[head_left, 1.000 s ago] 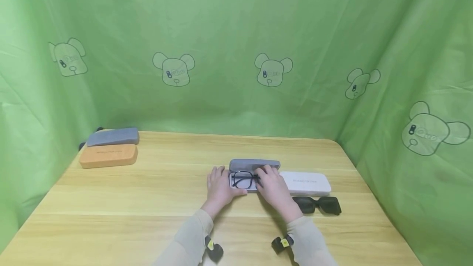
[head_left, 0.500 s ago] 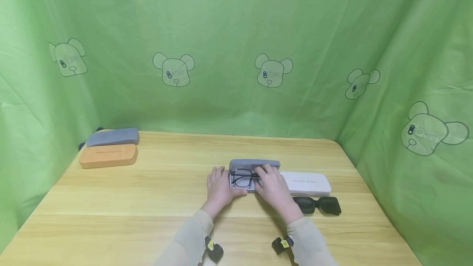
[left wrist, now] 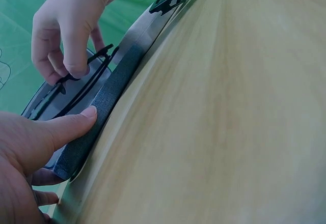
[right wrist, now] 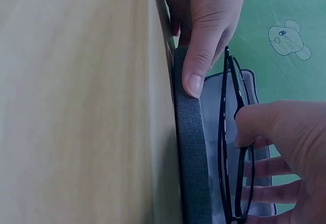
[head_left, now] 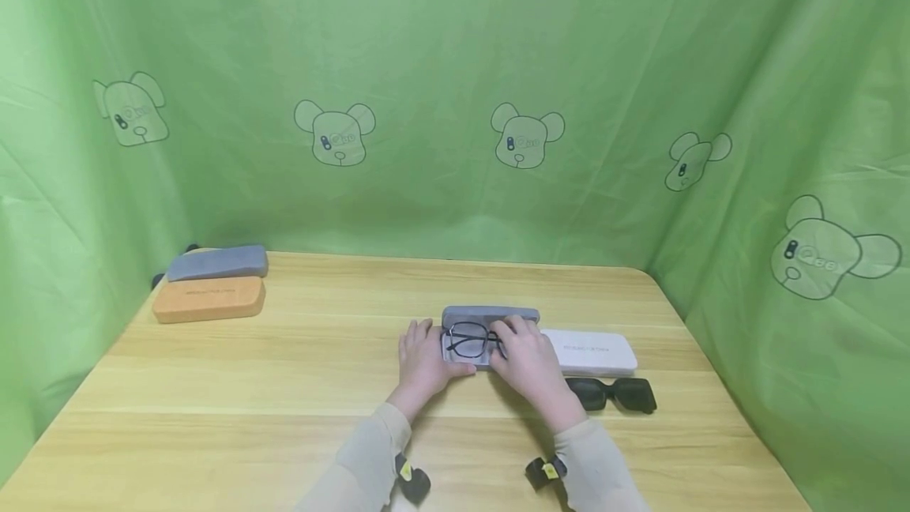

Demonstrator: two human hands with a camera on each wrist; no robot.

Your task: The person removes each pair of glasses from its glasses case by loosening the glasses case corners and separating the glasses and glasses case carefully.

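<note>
The black-framed glasses [head_left: 469, 340] are at the gray glasses case [right wrist: 192, 147], right over its open bottom part. A dark leg of the glasses shows across a clear lens. I cannot tell if the glasses touch the lining. The case sits on the table with its lid up at the back, and its inside is pale gray.

The right hand [head_left: 526, 362] has its fingers bent and pinches the glasses between thumb and fingers. The left hand [head_left: 425, 362] grips the left end of the case. Its thumb lies over the front wall and its fingers go round the end.

Just beside the case, on the right, is a white glasses case [head_left: 592, 352]. It is shut, with small writing on top that is too blurry to read. A pair of black sunglasses [head_left: 633, 395] lies in front of it, nearer to the person.

Far off at the back left, an orange glasses case [head_left: 209, 300] lies in front of a blue-gray glasses case [head_left: 218, 262]. Both are shut.

Everything sits on a light wooden table [head_left: 284, 393]. A green curtain [head_left: 426, 38] with bear heads [head_left: 340, 141] drawn on it hangs around the back and sides. The person wears pale sleeves [head_left: 359, 464].
</note>
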